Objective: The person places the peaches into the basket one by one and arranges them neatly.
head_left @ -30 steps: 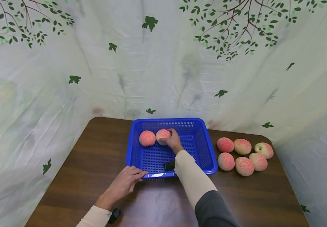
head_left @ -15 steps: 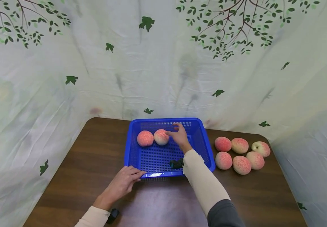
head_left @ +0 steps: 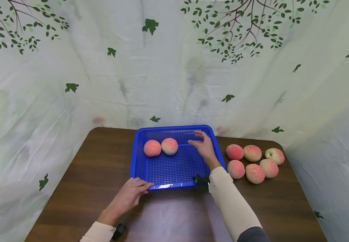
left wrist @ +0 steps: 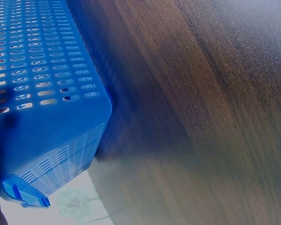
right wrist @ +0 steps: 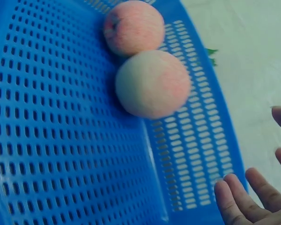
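Note:
A blue plastic basket [head_left: 174,185] with slotted walls stands on the table. My left hand [head_left: 129,196] holds its near rim at the left corner; in the left wrist view the basket's wall [left wrist: 51,126] fills the left side and the hand is mostly out of sight. Two peaches lie side by side inside against the far wall, a redder left peach [head_left: 152,148] and a paler right peach [head_left: 169,146]. Over the basket's right part is my right hand [head_left: 204,147], fingers spread and holding nothing, apart from both peaches. The right wrist view shows its fingertips [right wrist: 225,187] near the wall.
To the right of the basket several more peaches [head_left: 255,173] sit in two loose rows on the brown wooden table [head_left: 80,188]. A pale cloth [head_left: 162,74] printed with leaves hangs behind the table and at its sides.
My right hand has let go of the right peach, leaving it beside the other one, and has moved right across the basket. The left hand stays at the rim.

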The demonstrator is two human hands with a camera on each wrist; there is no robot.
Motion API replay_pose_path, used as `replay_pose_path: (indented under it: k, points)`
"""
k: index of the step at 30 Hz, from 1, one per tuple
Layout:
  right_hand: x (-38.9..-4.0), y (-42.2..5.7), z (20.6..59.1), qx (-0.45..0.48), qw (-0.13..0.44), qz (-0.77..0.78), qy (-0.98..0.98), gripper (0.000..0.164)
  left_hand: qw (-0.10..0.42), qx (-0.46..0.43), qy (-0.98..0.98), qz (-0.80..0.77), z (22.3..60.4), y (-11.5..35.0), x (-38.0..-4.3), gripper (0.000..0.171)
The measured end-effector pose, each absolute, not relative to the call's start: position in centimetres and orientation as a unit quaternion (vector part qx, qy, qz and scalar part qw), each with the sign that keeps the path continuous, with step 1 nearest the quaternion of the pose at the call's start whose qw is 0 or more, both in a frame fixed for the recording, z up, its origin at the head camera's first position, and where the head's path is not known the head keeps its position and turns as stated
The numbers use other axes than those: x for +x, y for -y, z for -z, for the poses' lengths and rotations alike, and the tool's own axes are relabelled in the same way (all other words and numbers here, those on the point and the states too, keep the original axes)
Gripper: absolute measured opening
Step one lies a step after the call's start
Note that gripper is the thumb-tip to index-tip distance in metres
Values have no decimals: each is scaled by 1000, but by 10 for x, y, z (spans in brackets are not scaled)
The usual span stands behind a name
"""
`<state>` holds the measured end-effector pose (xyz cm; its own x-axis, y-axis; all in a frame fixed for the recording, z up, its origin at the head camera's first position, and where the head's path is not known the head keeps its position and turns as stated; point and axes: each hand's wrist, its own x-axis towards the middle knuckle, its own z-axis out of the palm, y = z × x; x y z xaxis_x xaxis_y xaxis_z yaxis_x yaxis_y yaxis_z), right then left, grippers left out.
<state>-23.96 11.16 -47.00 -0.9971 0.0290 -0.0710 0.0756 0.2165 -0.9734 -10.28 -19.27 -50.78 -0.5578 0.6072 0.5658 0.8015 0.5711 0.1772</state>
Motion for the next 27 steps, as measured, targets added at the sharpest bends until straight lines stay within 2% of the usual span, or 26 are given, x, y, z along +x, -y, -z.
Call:
replay_pose_path:
  k: [9, 11, 16, 22, 27]
  points:
    - [-223, -152, 466, 34, 6, 665, -746, 56, 227, -411, 856, 215, 509, 193, -102, 28]
    - [-218, -161, 465, 42, 6, 678, -734, 56, 228, -414, 854, 217, 509, 194, -103, 20]
    - [-204, -181, 458, 63, 7, 708, -703, 56, 232, -419, 850, 219, 508, 194, -104, 20]
    - [-188, -210, 465, 74, -34, 701, -709, 49, 233, -418, 851, 218, 509, 193, -105, 28]
    - [-176, -231, 476, 97, -86, 704, -699, 52, 229, -413, 855, 213, 508, 192, -105, 31]
